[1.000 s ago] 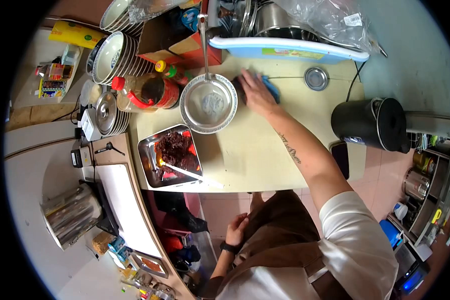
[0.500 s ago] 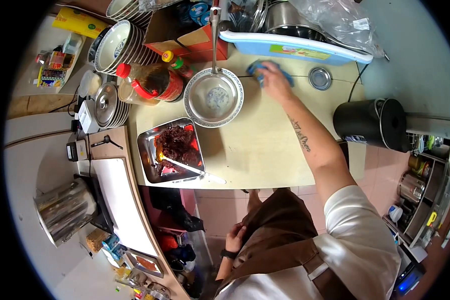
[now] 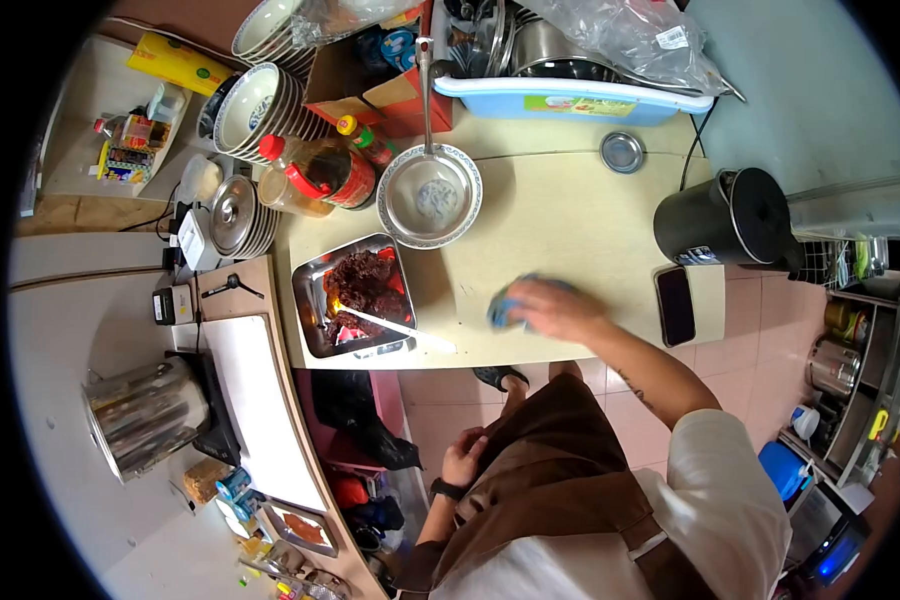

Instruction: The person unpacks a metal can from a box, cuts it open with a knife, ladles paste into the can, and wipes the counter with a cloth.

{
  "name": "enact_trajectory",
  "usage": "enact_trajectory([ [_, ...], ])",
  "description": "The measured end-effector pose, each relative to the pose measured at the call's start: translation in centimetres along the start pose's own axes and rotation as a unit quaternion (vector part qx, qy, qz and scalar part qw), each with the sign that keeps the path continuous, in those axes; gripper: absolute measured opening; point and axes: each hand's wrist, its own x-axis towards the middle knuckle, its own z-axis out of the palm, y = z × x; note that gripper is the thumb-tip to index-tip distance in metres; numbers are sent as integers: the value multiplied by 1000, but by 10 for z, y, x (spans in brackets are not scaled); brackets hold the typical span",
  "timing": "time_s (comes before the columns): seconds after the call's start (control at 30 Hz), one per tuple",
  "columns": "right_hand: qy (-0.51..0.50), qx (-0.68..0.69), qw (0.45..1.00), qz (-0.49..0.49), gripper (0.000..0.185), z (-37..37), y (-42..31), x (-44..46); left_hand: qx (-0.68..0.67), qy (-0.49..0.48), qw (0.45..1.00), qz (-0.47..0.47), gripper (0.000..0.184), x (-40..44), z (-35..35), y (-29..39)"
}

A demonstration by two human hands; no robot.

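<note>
My right hand (image 3: 555,308) presses a blue cloth (image 3: 510,304) onto the pale tabletop (image 3: 560,220), near its front edge; the hand is slightly blurred and covers much of the cloth. Low at my side, my left hand (image 3: 464,458) rests loosely against the brown apron (image 3: 550,440), with nothing visible in it. A patterned bowl (image 3: 472,215) stands farther back with a long-handled metal ladle (image 3: 426,95) in it. Left of the cloth is a metal tray (image 3: 305,315) of dark red paste (image 3: 365,290), with a white-handled utensil (image 3: 390,324) lying across it.
A phone (image 3: 676,306) and a black lidded pot (image 3: 705,220) stand at the right. A small metal dish (image 3: 622,152) sits at the back, before a blue bin (image 3: 560,103). Sauce bottles (image 3: 335,178) and stacked bowls (image 3: 250,110) crowd the back left.
My right hand has drawn the blue cloth from the back of the table toward the front edge. The phone, mostly hidden by my arm before, now shows. My left hand stays by the apron.
</note>
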Motion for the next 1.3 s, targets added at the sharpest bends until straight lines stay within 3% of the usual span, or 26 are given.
enact_trajectory([
  [0.07,90,-49,988,116,30,-23,46,3,-58,17,998,-17,35,3,-3,-33],
  [0.17,271,-165,924,216,27,-69,115,31,-19,10,1000,-10,32,5,-14,-63],
  [0.23,288,-262,877,282,28,-94,128,65,-11,19,999,-32,33,1,-12,-68],
  [0.33,302,-273,827,389,28,-50,189,102,-1,20,999,-48,38,-1,-6,-64],
  [0.43,314,-161,859,371,29,-48,191,130,-4,14,999,-44,39,-2,3,-54],
  [0.53,265,-71,938,213,23,-46,169,134,48,-4,999,-7,39,4,10,-41],
  [0.63,338,172,867,323,21,-83,112,134,71,-11,997,-1,38,11,13,5],
  [0.67,439,164,841,272,22,-81,111,128,70,-7,997,4,38,18,12,10],
  [0.77,581,47,784,214,20,-141,82,113,67,-3,998,4,39,25,10,14],
  [0.93,434,-233,854,167,30,-204,120,90,97,-22,995,14,40,39,4,20],
  [1.03,564,-211,767,222,26,-203,154,65,78,-13,997,19,37,42,-6,11],
  [1.2,815,-15,418,401,21,-229,215,35,69,-40,996,28,33,39,-12,6],
  [1.23,850,155,344,367,15,-227,222,37,67,-53,996,31,33,38,-10,13],
  [1.3,814,201,398,372,12,-211,220,58,84,-73,992,58,33,43,-4,40],
])
